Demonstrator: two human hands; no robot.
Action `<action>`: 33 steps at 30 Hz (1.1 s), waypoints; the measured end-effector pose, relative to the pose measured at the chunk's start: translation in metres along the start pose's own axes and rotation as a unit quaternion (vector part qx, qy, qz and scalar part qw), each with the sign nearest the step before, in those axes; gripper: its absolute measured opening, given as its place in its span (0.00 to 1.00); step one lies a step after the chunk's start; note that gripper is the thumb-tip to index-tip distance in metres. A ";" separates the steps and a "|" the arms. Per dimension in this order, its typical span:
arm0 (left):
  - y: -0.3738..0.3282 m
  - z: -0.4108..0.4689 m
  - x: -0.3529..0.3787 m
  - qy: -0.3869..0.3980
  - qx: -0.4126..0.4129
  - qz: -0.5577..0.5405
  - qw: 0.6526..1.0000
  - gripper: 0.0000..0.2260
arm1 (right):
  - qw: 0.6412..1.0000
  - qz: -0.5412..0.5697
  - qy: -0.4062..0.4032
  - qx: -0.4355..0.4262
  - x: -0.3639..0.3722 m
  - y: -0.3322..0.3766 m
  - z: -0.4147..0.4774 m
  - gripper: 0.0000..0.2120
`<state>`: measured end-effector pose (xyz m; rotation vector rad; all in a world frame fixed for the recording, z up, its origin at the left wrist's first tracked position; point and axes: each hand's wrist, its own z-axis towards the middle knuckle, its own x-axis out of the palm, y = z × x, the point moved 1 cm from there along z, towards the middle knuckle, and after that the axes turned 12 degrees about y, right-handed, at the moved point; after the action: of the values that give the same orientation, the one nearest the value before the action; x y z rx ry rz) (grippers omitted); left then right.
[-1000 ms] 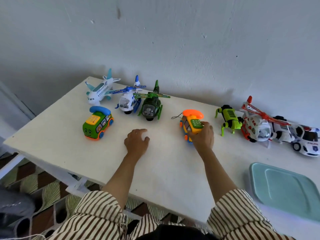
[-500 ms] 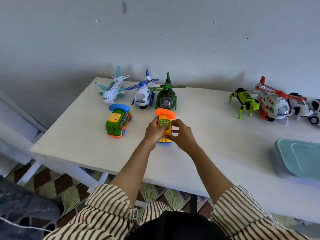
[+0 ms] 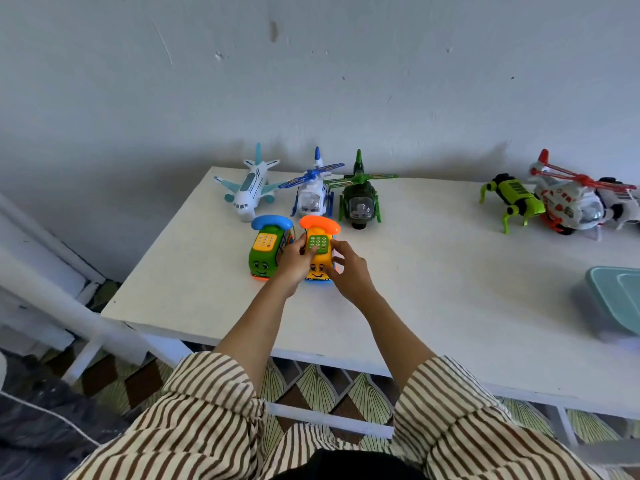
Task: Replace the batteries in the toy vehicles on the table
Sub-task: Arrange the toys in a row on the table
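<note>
A yellow toy phone car (image 3: 318,252) with an orange handset stands on the white table (image 3: 433,282), right beside a green phone car (image 3: 264,252) with a blue handset. My left hand (image 3: 294,263) holds the yellow car's left side, thumb over its green keypad. My right hand (image 3: 348,270) holds its right side with curled fingers. Behind them stand a white aeroplane (image 3: 251,187), a white and blue helicopter (image 3: 311,195) and a green helicopter (image 3: 360,199).
At the far right of the table stand a lime green robot dog (image 3: 512,199), a white and red helicopter (image 3: 568,199) and a black and white toy (image 3: 620,202). A teal lidded box (image 3: 616,303) sits at the right edge. The wall is close behind.
Both hands have carried the yellow phone car leftwards from the table's middle and set it beside the green one. The left hand came off the table onto the car.
</note>
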<state>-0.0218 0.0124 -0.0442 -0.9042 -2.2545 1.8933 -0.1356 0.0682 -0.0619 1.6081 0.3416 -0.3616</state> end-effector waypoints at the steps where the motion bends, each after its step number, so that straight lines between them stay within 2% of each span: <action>1: 0.001 0.001 -0.001 0.000 -0.003 0.003 1.000 0.18 | 1.000 -0.004 0.003 -0.001 0.000 0.000 0.001 0.24; 5: 0.004 0.001 -0.001 0.001 -0.015 0.006 1.000 0.19 | 1.000 0.011 0.009 0.003 0.000 -0.003 0.002 0.24; 7: 0.001 0.000 0.001 -0.044 -0.001 0.036 0.998 0.21 | 0.999 0.043 0.009 0.013 -0.002 -0.001 0.002 0.23; 11: -0.011 -0.002 0.009 -0.182 0.131 0.127 0.966 0.19 | 0.996 0.069 -0.051 0.016 -0.012 -0.001 -0.003 0.15; 14: -0.030 0.005 0.028 -0.208 0.231 0.145 0.939 0.16 | 0.989 0.092 -0.113 0.019 -0.037 -0.009 -0.012 0.09; 19: -0.059 0.027 0.098 -0.114 0.271 0.128 0.947 0.14 | 0.974 0.097 -0.202 0.042 -0.115 -0.034 -0.030 0.09; 25: -0.086 0.058 0.199 0.039 0.201 0.115 0.972 0.15 | 0.949 0.086 -0.290 0.085 -0.222 -0.073 -0.052 0.12; 30: -0.121 0.092 0.270 0.084 0.132 0.075 0.985 0.14 | 0.906 0.041 -0.402 0.122 -0.331 -0.106 -0.078 0.11; 33: -0.139 0.113 0.300 0.074 0.062 0.022 0.995 0.15 | 0.893 -0.018 -0.420 0.161 -0.396 -0.130 -0.087 0.12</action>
<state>-0.3696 0.0431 -0.0385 -1.0461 -2.0258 1.8898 -0.5467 0.1633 -0.0035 1.6007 -0.3751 -1.1369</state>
